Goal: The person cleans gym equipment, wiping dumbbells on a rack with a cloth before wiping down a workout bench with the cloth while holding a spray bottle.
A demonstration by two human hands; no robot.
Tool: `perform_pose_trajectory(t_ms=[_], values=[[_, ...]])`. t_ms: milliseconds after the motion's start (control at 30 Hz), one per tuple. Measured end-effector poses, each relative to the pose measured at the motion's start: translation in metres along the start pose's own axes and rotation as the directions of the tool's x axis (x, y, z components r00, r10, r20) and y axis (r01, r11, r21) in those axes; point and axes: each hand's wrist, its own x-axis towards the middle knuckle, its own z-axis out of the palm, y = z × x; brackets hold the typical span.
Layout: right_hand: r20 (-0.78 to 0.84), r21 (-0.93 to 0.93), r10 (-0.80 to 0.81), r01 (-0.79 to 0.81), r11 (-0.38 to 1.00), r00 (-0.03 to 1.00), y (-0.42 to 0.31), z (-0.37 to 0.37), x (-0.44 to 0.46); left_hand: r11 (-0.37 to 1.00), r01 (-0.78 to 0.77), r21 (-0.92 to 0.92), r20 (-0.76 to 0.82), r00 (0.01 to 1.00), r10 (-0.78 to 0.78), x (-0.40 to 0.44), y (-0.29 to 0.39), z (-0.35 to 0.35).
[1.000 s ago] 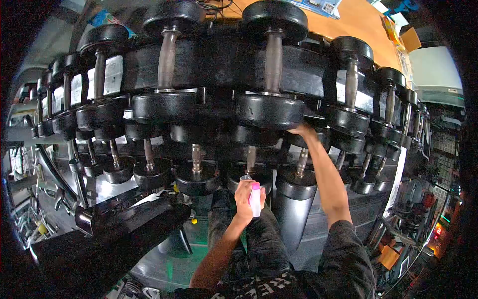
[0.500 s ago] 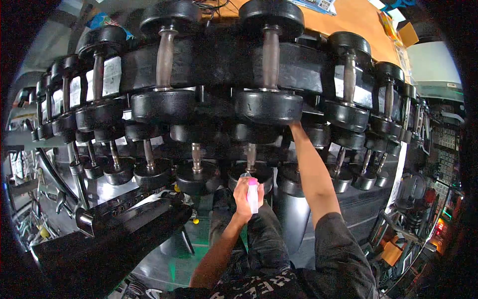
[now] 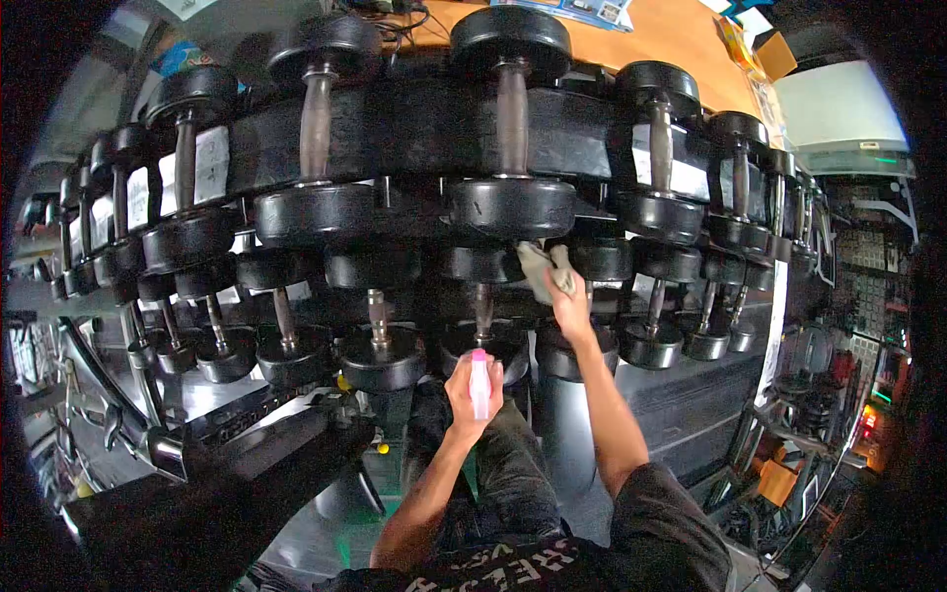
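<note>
From the head camera: gripping a pink-topped bottle (image 3: 480, 393) in the closed left hand (image 3: 462, 397), near the lower row of black dumbbells (image 3: 383, 361); clutching a pale cloth (image 3: 536, 266) in the right hand (image 3: 572, 308), just below an upper-row dumbbell (image 3: 513, 207), touching or apart, impossible to tell

Dimly lit, strong fisheye bending, grainy black corners, soft glare on dumbbell heads (image 3: 513, 209)

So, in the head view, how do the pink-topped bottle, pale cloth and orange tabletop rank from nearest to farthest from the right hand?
1. Pale cloth, in the right hand itself.
2. Pink-topped bottle, leftward, in the left hand.
3. Orange tabletop, at the view's top.
</note>
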Motion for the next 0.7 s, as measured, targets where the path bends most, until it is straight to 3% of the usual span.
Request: perform_pose_trajectory(t_ms=[33,67,100,167,233,300,333,367,467,533,633,700], values=[[-0.068,0.329,0.07,-0.044,0.943,0.995,0.001,0.008,-0.014,1.0,-0.015,0.025,0.02,1.0,0.015,-0.003,0.0,-0.005],[0.022,0.73,0.277,-0.205,0.653,0.961,-0.001,0.005,-0.034,0.999,0.033,-0.016,0.024,0.999,-0.032,-0.008,0.001,-0.011],[-0.01,0.809,0.343,-0.194,0.555,0.939,-0.016,0.011,-0.049,0.999,0.034,-0.01,0.035,0.999,-0.034,-0.011,0.003,-0.019],[0.177,0.897,0.395,-0.312,0.312,0.902,0.014,0.001,-0.059,0.998,0.057,0.041,0.1,0.993,-0.061,-0.018,0.008,-0.035],[0.195,0.927,0.394,-0.3,0.226,0.898,0.021,0.003,-0.066,0.997,0.069,0.024,0.125,0.99,-0.071,-0.024,0.011,-0.045],[0.225,0.968,0.312,-0.249,0.04,0.923,0.028,0.009,-0.063,0.998,0.056,0.034,0.161,0.985,-0.061,-0.029,0.011,-0.055],[0.215,0.973,0.386,-0.231,-0.006,0.897,0.03,0.013,-0.061,0.965,0.264,-0.008,0.225,0.94,-0.255,-0.04,0.003,-0.063],[0.256,0.965,0.394,-0.255,-0.057,0.883,0.034,0.014,-0.057,0.966,0.26,-0.005,0.237,0.939,-0.251,-0.041,0.004,-0.065],[0.307,0.951,0.408,-0.288,-0.109,0.86,0.033,0.018,-0.059,0.987,0.158,0.017,0.229,0.961,-0.158,-0.042,0.008,-0.07],[0.284,0.947,0.437,-0.321,0.012,0.854,0.026,0.019,-0.062,0.993,0.114,0.035,0.227,0.967,-0.119,-0.044,0.011,-0.074],[0.252,0.945,0.474,-0.32,0.066,0.844,0.023,0.019,-0.062,0.999,0.042,0.018,0.206,0.978,-0.045,-0.043,0.018,-0.077],[0.239,0.955,0.521,-0.295,0.026,0.819,0.023,0.021,-0.054,0.999,0.021,0.037,0.215,0.976,-0.028,-0.042,0.023,-0.08]])
